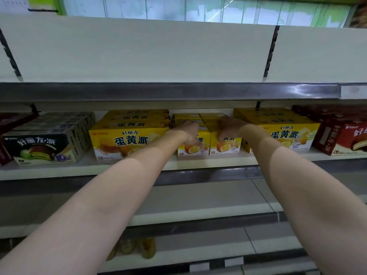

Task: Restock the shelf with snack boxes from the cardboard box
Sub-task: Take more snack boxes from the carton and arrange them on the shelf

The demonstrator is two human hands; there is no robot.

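Both arms reach into the middle shelf (198, 164), where two small yellow snack boxes sit side by side in the gap between two big yellow boxes. The left hand (188, 133) lies over the top and front of the left small box (193, 148), fingers draped down its face; it looks like a hold, though the grip is blurred. The right hand (228, 129) rests the same way on the right small box (225, 146). More small boxes stand behind them. The cardboard box is out of sight.

I'd judge the boxes are being pushed back into line. The gap is tight: the large yellow box on the left (129, 140) and the one on the right (282, 133) almost touch the small pair, so a crooked shove could jam a corner or nudge a neighbour askew. Uneven pressure from the two hands could also twist the pair or tip a front box off the shelf lip.
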